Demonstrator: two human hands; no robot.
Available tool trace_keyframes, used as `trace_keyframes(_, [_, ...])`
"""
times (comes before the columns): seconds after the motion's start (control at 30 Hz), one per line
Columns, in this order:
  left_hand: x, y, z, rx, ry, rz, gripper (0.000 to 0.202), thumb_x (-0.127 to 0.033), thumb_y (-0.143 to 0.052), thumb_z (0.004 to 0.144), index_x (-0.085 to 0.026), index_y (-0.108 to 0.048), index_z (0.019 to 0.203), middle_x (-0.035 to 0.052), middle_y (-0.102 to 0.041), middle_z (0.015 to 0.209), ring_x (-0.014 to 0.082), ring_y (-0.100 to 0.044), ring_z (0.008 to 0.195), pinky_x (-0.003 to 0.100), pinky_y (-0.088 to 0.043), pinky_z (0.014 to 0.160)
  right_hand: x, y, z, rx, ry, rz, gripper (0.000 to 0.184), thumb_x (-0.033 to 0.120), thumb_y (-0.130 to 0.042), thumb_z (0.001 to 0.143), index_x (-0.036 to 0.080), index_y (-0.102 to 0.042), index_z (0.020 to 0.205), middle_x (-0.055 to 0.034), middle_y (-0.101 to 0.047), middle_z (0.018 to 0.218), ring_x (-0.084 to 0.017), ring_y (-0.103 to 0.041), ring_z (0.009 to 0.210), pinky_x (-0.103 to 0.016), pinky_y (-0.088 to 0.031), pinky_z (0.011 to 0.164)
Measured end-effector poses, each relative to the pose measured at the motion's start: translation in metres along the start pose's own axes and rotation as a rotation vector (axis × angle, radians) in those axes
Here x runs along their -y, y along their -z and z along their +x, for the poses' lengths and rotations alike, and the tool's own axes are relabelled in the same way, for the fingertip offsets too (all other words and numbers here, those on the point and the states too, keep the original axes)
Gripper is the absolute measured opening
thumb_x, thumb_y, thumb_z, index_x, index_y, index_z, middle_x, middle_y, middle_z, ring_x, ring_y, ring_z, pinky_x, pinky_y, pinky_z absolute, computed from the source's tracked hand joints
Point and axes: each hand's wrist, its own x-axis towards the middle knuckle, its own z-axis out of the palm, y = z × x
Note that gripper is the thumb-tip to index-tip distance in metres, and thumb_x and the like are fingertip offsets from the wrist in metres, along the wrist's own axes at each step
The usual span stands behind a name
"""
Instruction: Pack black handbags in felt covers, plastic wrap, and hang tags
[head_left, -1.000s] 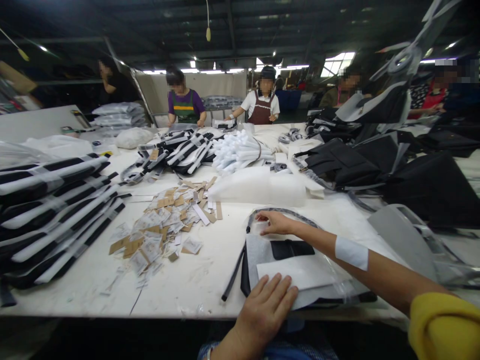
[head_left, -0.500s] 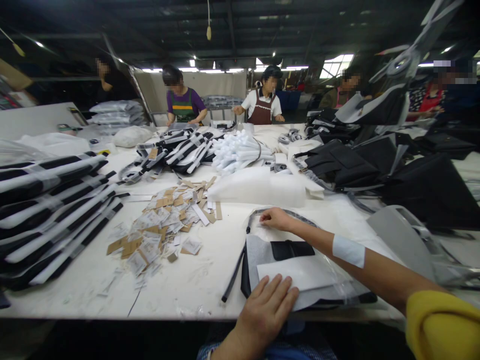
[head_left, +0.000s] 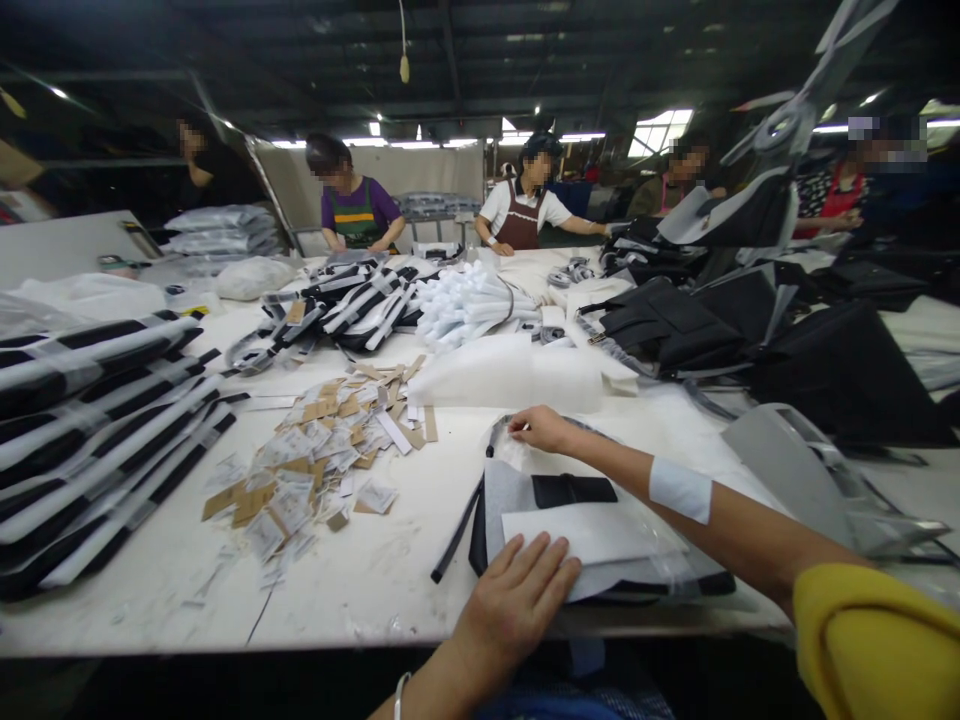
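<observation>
A black bag point(head_left: 477, 545) lies flat at the table's front edge, partly covered by grey and white padding. My left hand point(head_left: 517, 590) rests on it with fingers stretched out, pressing on a white foam sheet point(head_left: 570, 535). Beyond the bag, my right hand point(head_left: 541, 430) is closed in a pinch beside the film-wrapped strap point(head_left: 496, 432). Some clear film seems to lie under those fingertips, but what they hold is too small to make out. A loose black strap end point(head_left: 456, 535) sticks out to the left of the bag.
Loose paper tags and sachets point(head_left: 322, 450) are strewn left of the bag. Wrapped black bags point(head_left: 112, 430) are stacked far left. White foam tubes point(head_left: 472, 305) and black bags point(head_left: 675, 325) lie beyond. Co-workers point(head_left: 525, 205) stand across the table point(head_left: 360, 590).
The view has shifted slightly. My left hand stays on the foam sheet, and my right hand remains pinched by the strap. Across the table, a co-worker has stretched an arm toward the black bags.
</observation>
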Motion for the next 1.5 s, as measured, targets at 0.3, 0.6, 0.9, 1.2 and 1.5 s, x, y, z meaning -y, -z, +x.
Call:
trace_keyframes(0.3, [0.017,-0.002,0.001,0.040,-0.044,0.007,0.037,-0.018,-0.039,0.103,-0.021,-0.056,0.136,0.0013,-0.050,0.148,0.0161,-0.056,0.127,0.034,-0.041,0.113,0.003,0.009,0.017,0.055,-0.041,-0.127,0.025,0.035,-0.059,0.096,0.016,-0.064,0.111,-0.0068,-0.065,0.111,-0.020,-0.065,0.096,-0.040,-0.055,0.085])
trace_keyframes(0.6, [0.012,-0.007,-0.004,0.025,-0.016,-0.005,0.037,-0.017,-0.040,0.103,-0.022,-0.056,0.135,0.0003,-0.051,0.146,0.0162,-0.055,0.128,0.034,-0.039,0.114,0.006,0.009,0.010,0.006,0.005,-0.101,0.016,0.024,-0.064,0.090,0.015,-0.069,0.103,-0.0051,-0.071,0.094,-0.018,-0.066,0.085,-0.035,-0.052,0.083])
trace_keyframes(0.9, [0.007,-0.011,-0.009,0.048,0.009,-0.013,0.039,-0.017,-0.037,0.103,-0.021,-0.052,0.139,0.0009,-0.051,0.147,0.0166,-0.054,0.130,0.034,-0.041,0.112,0.025,0.013,-0.006,-0.118,0.064,-0.019,0.020,0.016,-0.063,0.084,0.019,-0.075,0.101,-0.0041,-0.077,0.086,-0.020,-0.070,0.083,-0.026,-0.048,0.077])
trace_keyframes(1.2, [0.004,-0.014,-0.009,0.055,0.031,-0.037,0.040,-0.016,-0.043,0.102,-0.018,-0.049,0.141,0.0060,-0.053,0.145,0.0184,-0.053,0.130,0.037,-0.041,0.113,0.061,-0.004,-0.067,-0.202,0.064,-0.005,0.021,0.017,-0.060,0.086,0.024,-0.076,0.098,-0.0022,-0.077,0.097,-0.021,-0.071,0.089,-0.028,-0.049,0.082])
trace_keyframes(1.5, [0.000,-0.022,-0.008,0.006,0.089,-0.111,0.035,-0.015,-0.040,0.102,-0.017,-0.057,0.133,0.0053,-0.063,0.134,0.0189,-0.058,0.126,0.038,-0.046,0.110,0.073,-0.041,-0.127,-0.148,0.013,0.019,0.024,0.020,-0.056,0.090,0.027,-0.076,0.100,-0.0024,-0.078,0.099,-0.022,-0.073,0.091,-0.030,-0.054,0.085])
